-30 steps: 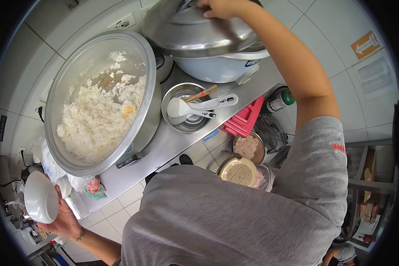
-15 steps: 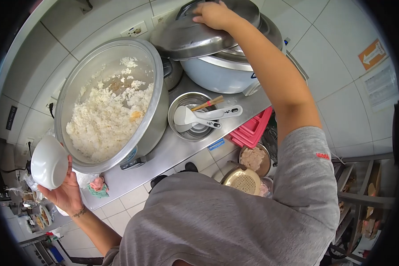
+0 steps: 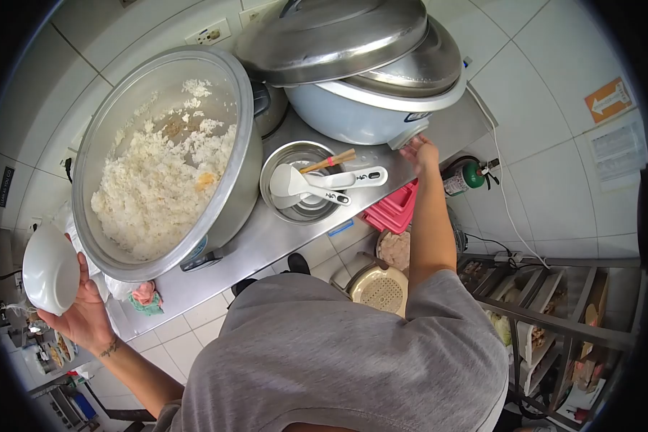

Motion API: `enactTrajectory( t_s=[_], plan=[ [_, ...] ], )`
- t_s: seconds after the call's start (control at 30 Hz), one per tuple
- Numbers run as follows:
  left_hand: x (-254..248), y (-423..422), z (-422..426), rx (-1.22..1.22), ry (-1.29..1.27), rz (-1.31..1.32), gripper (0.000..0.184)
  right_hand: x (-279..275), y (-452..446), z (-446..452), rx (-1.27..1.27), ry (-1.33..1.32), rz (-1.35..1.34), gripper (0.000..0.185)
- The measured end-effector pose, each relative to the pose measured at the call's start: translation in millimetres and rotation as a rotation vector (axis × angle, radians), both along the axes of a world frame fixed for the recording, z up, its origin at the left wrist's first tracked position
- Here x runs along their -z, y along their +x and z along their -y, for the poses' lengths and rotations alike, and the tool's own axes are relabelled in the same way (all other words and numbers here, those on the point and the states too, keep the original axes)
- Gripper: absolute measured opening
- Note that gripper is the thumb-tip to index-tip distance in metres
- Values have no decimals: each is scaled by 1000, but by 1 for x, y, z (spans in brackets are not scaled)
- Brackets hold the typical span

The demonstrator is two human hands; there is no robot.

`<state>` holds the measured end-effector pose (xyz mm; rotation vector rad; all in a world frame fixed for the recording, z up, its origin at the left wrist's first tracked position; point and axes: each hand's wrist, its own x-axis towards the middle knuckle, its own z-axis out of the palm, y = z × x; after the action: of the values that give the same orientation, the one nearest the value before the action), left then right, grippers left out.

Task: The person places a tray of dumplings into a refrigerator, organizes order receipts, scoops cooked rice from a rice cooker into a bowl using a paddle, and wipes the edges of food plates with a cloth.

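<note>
On the left, my left hand [image 3: 86, 306] is closed on the rim and side of a white bowl [image 3: 52, 270], which is tipped with its outer side toward me. Just beside it stands a large, tilted metal pot [image 3: 239, 137] partly filled with cooked white rice [image 3: 165, 187]. My right hand [image 3: 419, 153] is at the small switch box low on the front of a light-blue rice cooker [image 3: 345, 115], its fingers stretched out and seeming to touch it. A big metal lid [image 3: 331, 39] leans on top of the cooker, overlapping a second lid [image 3: 414, 65].
A steel bowl [image 3: 270, 162] holds white rice paddles [image 3: 338, 180] and a wooden-handled tool [image 3: 329, 160]. Below the metal counter [image 3: 230, 277] are a red plastic container [image 3: 389, 210] and a beige perforated basket [image 3: 381, 291]. A green cylinder [image 3: 464, 178] and shelving [image 3: 554, 324] are at right.
My right hand has left the top of the metal lid and come down to the front of the cooker. The left hand still holds the bowl, now slightly lower left in view.
</note>
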<state>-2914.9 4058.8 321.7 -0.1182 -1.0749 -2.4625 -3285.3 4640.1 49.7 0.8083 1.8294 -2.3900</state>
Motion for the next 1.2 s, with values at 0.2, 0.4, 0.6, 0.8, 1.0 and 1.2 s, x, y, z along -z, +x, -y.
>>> enactTrajectory(
  t_s=[0.2,0.4,0.6,0.8,1.0,1.2],
  plan=[
    [6,-7,-7,-10,-47,54,88,-5,7,-2,-78,-211,14,58],
    [13,-9,10,21,-28,78,87,4,-2,6,95,54,64,52],
    [23,-6,45,18,91,-6,90,-125,104,131,-68,1176,-662,42],
    [50,-12,90,-9,230,-53,87,-83,160,244,-924,1914,-688,34],
    [71,-2,147,-107,341,-45,85,-156,154,211,-820,1948,-341,32],
    [66,3,169,-144,366,30,81,-319,163,349,-572,1838,-670,27]
  ],
)
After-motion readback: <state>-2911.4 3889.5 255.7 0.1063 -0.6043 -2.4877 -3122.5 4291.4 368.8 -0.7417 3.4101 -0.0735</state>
